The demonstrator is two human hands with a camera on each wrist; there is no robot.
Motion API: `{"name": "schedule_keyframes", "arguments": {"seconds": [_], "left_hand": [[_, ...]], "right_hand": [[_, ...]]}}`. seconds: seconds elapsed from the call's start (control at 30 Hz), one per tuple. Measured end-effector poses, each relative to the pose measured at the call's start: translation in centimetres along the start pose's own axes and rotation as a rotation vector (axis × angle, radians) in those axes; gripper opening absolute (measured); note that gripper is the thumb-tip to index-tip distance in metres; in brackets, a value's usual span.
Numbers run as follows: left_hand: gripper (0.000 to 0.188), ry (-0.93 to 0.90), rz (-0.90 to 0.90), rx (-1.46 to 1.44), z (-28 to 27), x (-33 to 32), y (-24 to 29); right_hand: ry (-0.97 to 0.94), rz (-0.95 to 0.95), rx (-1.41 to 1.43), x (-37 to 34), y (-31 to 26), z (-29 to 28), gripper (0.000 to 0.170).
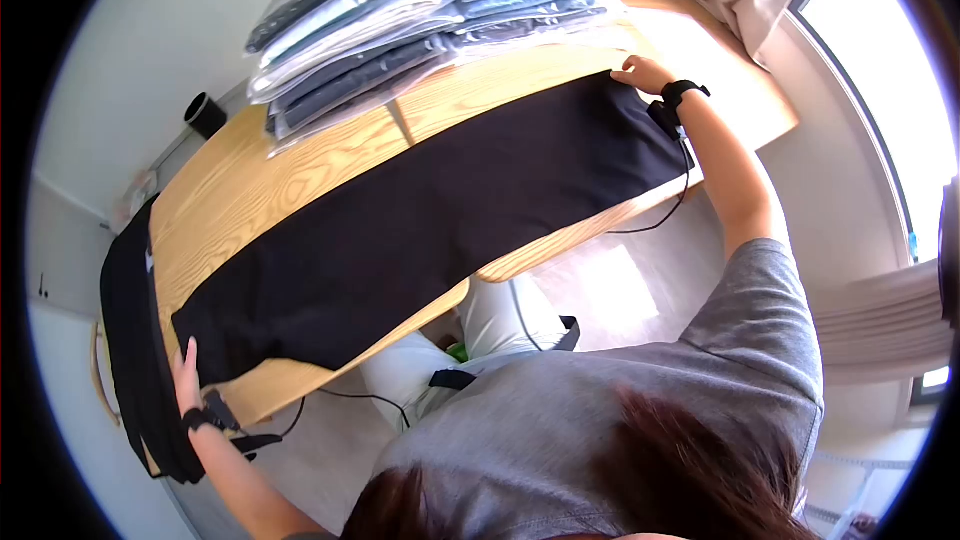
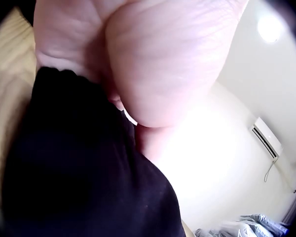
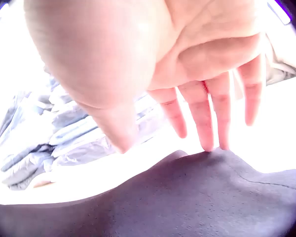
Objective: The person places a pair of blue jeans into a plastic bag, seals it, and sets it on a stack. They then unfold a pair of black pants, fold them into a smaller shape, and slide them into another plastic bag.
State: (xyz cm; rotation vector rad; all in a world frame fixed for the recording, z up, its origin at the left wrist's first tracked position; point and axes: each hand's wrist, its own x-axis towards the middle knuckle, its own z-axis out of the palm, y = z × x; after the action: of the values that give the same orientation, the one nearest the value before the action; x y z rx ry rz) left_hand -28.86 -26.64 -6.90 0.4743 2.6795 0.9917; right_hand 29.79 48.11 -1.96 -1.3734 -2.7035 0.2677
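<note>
A pair of black trousers (image 1: 400,210), folded lengthwise, lies stretched across the wooden table. At its left end is my left hand (image 1: 187,385). In the left wrist view the gathered edge of the black cloth (image 2: 79,148) runs up under the palm (image 2: 163,54), between thumb and fingers, most of which are hidden. My right hand (image 1: 645,74) is at the far right corner of the trousers. Seen from the right wrist, its fingers (image 3: 202,113) point down, spread and nearly straight, with fingertips at the cloth's edge (image 3: 222,168). The thumb stands apart from them.
Stacks of folded clothes in clear plastic bags (image 1: 360,35) stand at the table's (image 1: 250,175) back. More black cloth (image 1: 135,340) hangs at the left end. A black cup (image 1: 205,115) is beyond the back left edge. Cables (image 1: 660,225) trail from both wrists.
</note>
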Motion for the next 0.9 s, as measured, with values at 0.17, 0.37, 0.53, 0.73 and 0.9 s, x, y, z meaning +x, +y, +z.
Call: {"name": "schedule_keyframes", "arguments": {"seconds": [0.17, 0.37, 0.53, 0.73, 0.9], "left_hand": [[0.076, 0.009, -0.146, -0.033, -0.1, -0.8, -0.8], [0.063, 0.015, -0.079, 0.06, 0.3, 1.4, -2.7], [0.054, -0.004, -0.05, 0.097, 0.2, 1.7, -2.7], [0.051, -0.01, -0.004, 0.079, 0.4, 2.1, -3.2], [0.056, 0.133, 0.092, 0.462, 0.4, 1.3, -0.1]], "right_hand": [[-0.261, 0.432, 0.162, -4.6, 1.6, -1.1, 0.063], [-0.29, 0.45, 0.216, -6.3, 0.9, 0.6, 0.062], [-0.109, 0.244, 0.512, -6.6, 1.5, 2.2, 0.059], [0.482, 0.066, 0.305, -7.3, 3.2, 2.3, 0.037], [0.092, 0.288, 0.215, -6.8, 5.2, 1.5, 0.027]]}}
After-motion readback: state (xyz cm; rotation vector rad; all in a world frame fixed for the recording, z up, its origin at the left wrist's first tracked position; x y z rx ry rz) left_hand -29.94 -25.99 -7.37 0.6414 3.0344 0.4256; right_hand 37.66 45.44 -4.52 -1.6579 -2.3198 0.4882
